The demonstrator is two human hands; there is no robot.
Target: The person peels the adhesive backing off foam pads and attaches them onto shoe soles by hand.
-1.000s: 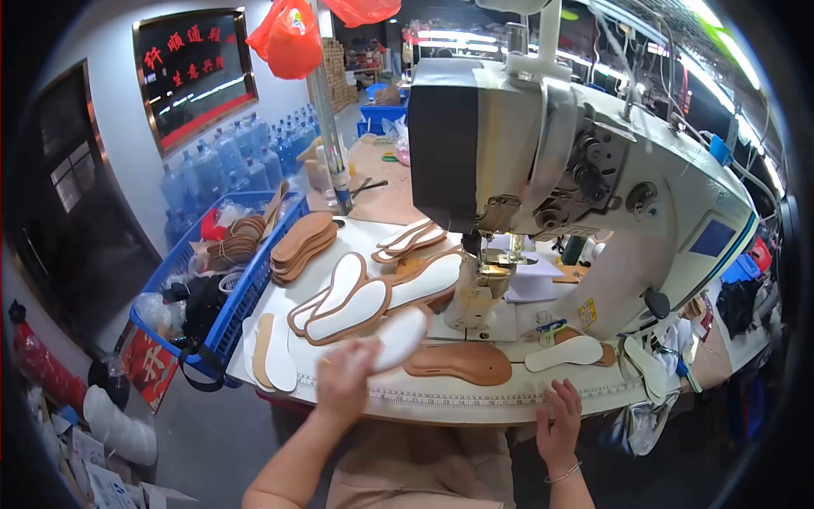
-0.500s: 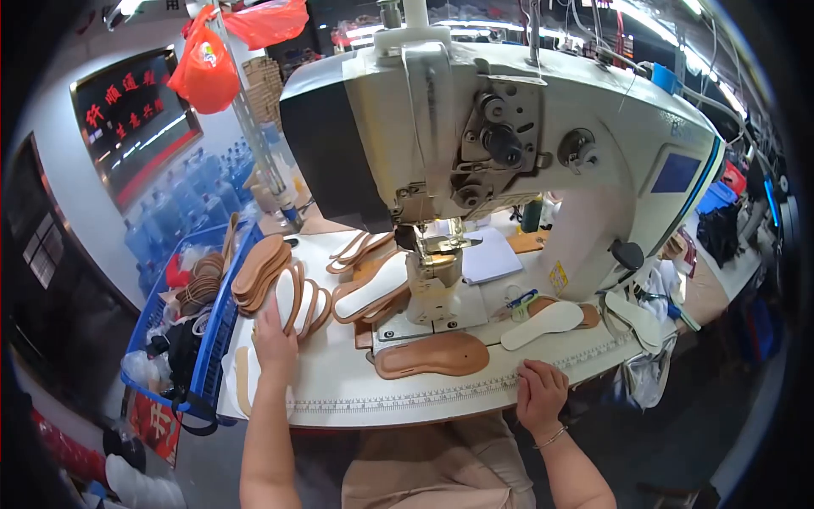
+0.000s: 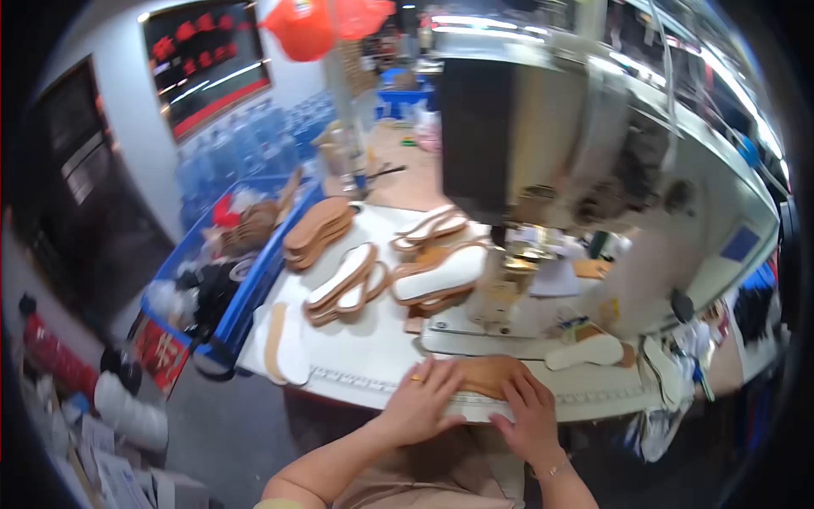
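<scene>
A brown shoe insole [image 3: 490, 375] lies on the white sewing table near its front edge, over the printed ruler strip. My left hand [image 3: 422, 397] rests on the insole's left end, fingers stretched out and thumb apart. At the right end, my right hand [image 3: 531, 416] touches the insole with its fingertips, its thumb also spread away. Both hands look open, though motion blurs the view. Behind the insole stands the sewing machine [image 3: 627, 161], its needle area above the post. To the right, a white insole [image 3: 585, 352] lies partly over a brown one.
Stacked brown insoles [image 3: 320, 231] and white-topped insoles [image 3: 343, 280] lie on the table's left, with more white-topped pieces [image 3: 441, 273] beside the machine post. A blue crate [image 3: 254, 288] full of materials stands left of the table. A white piece with a tan strip [image 3: 282, 343] lies near the left corner.
My left hand has left the insole stack and come to the brown insole. My right hand has moved left onto it. The insole has shifted toward me. The camera view has turned left.
</scene>
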